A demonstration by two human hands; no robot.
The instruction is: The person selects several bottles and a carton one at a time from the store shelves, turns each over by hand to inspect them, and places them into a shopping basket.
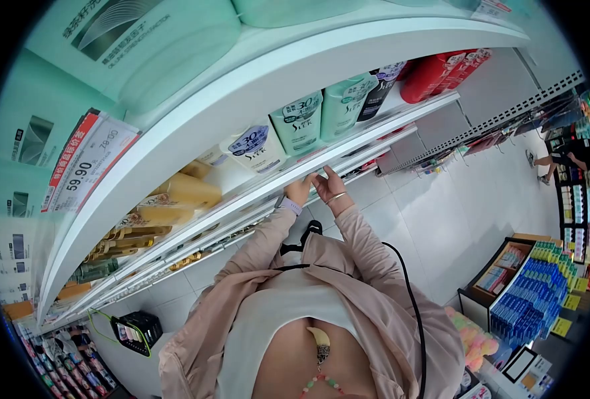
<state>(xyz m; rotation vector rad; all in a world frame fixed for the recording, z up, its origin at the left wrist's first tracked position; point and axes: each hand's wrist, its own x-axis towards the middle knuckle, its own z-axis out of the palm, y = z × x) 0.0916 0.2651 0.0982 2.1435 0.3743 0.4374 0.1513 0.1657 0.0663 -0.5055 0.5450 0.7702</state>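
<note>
My left hand (299, 190), with a lavender band at the wrist, is at the front edge of the white shelf (241, 194). Its fingers are bent and partly hidden. Close beside it, my right hand (330, 186), wearing a bangle, has curled fingers at the same edge. Anything between the fingertips is too small to make out. Just above the hands stand a white bottle (255, 147), a pale green bottle (299, 126) and another green bottle (345, 106). Yellow bottles (195, 191) lie farther left on this shelf.
Red bottles (434, 76) stand at the shelf's right end. A price tag (85, 163) hangs from the upper shelf at left. On the floor is a black basket (137, 331). Stacked blue boxes (528, 299) are at right, and another person (568, 156) is in the distance.
</note>
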